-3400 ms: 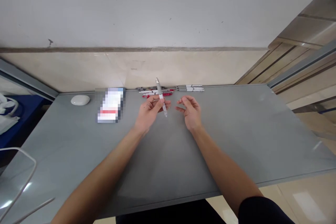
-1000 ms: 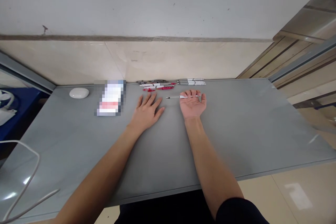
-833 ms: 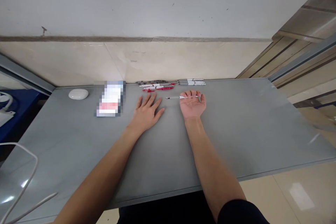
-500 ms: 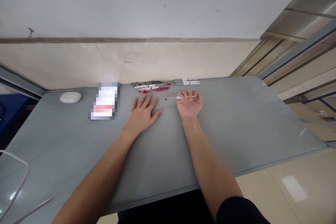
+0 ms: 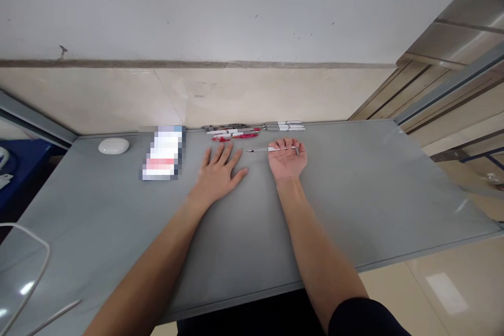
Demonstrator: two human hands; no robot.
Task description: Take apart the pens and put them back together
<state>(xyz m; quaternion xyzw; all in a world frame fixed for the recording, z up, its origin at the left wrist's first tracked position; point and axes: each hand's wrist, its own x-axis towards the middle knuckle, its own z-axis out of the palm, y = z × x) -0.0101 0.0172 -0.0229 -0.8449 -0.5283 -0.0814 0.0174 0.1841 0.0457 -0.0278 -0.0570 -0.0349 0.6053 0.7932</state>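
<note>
My right hand (image 5: 288,160) is turned palm up, its fingers curled over a white pen (image 5: 262,150) whose tip points left. On the tabletop, my left hand (image 5: 220,172) lies flat, palm down, with its fingers spread and nothing in it. Just beyond those fingertips is a mixed group of dark, white and red pens (image 5: 236,134), lying close together and partly overlapping. To the right of that group, several white and grey pens (image 5: 284,126) lie side by side near the wall.
A phone with a blurred screen (image 5: 163,153) lies left of my left hand. A white rounded case (image 5: 114,146) sits farther left. White cable (image 5: 46,257) loops over the near left part of the grey table (image 5: 374,184). The wall (image 5: 271,92) borders the table's back edge.
The whole view has shifted slightly, so everything appears a little farther right. Both hands keep their poses, and the pen stays in my right hand.
</note>
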